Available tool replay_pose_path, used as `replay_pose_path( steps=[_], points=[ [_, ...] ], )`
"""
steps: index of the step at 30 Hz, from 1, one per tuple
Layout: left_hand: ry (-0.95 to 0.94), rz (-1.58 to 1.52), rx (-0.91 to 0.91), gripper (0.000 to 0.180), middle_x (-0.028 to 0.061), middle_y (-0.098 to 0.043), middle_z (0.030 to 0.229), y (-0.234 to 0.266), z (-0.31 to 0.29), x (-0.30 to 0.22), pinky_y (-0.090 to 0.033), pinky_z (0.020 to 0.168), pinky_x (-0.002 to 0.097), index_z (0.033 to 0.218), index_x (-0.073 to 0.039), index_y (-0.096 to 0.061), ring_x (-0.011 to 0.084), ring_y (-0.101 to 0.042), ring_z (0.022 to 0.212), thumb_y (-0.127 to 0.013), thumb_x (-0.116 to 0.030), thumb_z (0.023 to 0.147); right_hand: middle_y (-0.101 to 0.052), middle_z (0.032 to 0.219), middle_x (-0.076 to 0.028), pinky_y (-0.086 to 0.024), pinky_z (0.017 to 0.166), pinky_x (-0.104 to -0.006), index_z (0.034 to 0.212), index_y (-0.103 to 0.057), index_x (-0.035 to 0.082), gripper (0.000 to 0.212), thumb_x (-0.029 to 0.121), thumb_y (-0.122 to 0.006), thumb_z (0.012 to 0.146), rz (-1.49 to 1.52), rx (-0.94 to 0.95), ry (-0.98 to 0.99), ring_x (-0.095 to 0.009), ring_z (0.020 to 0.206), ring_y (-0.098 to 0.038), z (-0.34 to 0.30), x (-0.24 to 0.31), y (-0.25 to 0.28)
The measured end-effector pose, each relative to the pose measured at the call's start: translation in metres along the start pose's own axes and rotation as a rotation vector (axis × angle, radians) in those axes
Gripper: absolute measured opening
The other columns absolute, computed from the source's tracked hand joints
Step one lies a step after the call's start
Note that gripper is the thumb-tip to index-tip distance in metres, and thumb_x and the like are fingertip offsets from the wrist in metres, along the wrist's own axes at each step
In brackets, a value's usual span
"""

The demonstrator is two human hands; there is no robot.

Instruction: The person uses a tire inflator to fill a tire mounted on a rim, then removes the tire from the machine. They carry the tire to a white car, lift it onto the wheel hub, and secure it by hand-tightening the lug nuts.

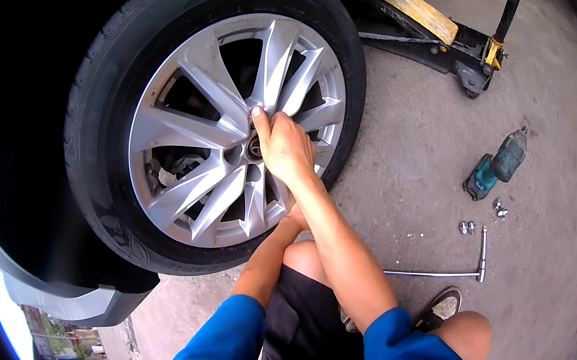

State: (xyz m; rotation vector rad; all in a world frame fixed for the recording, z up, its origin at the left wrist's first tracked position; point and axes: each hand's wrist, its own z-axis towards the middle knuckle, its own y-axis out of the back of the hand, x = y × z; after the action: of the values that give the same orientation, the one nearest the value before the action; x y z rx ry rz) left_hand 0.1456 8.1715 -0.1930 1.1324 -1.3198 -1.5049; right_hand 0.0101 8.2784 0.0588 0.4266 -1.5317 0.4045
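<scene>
A silver multi-spoke alloy wheel (197, 134) with a black tyre (100, 180) stands upright at the car. My right hand (282, 144) is at the wheel's centre, beside the round hub cap (255, 148). Its thumb points up along a spoke, and its fingers curl in toward the lug holes. Whatever they pinch is hidden behind the hand. Lower down, my left hand (296, 216) is by the wheel's lower right rim. My right forearm covers most of it, and its fingers do not show.
A floor jack (424, 50) with a yellow arm reaches under the car at the top. On the concrete to the right lie a teal cordless impact wrench (496, 167), several lug nuts (466, 228) and a long bent-handled wrench (434, 274). A grey bumper (85, 305) juts out at lower left.
</scene>
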Motion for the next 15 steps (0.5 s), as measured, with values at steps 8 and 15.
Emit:
replay_pose_path(
  steps=[8, 15],
  points=[
    [-0.098, 0.038, -0.062, 0.016, 0.0096, -0.055, 0.080, -0.022, -0.006, 0.018, -0.047, 0.070, 0.0407, 0.086, -0.005, -0.053, 0.0294, -0.058, 0.073, -0.057, -0.021, 0.088, -0.055, 0.056, -0.010, -0.040, 0.042, -0.0369, 0.065, -0.054, 0.000, 0.055, 0.040, -0.048, 0.101, 0.445, 0.036, -0.145, -0.022, 0.043, -0.052, 0.018, -0.023, -0.034],
    [0.221, -0.129, 0.551, 0.057, 0.0205, -0.047, 0.147, 0.037, 0.029, -0.016, -0.025, 0.119, 0.0446, 0.136, -0.004, -0.053, 0.0341, -0.039, 0.140, -0.058, -0.036, 0.090, -0.067, 0.078, -0.029, -0.052, 0.080, -0.0455, 0.080, -0.062, -0.009, 0.046, 0.036, -0.059, 0.090, -0.003, -0.009, 0.020, -0.043, 0.086, -0.069, 0.003, -0.001, -0.003]
  ],
)
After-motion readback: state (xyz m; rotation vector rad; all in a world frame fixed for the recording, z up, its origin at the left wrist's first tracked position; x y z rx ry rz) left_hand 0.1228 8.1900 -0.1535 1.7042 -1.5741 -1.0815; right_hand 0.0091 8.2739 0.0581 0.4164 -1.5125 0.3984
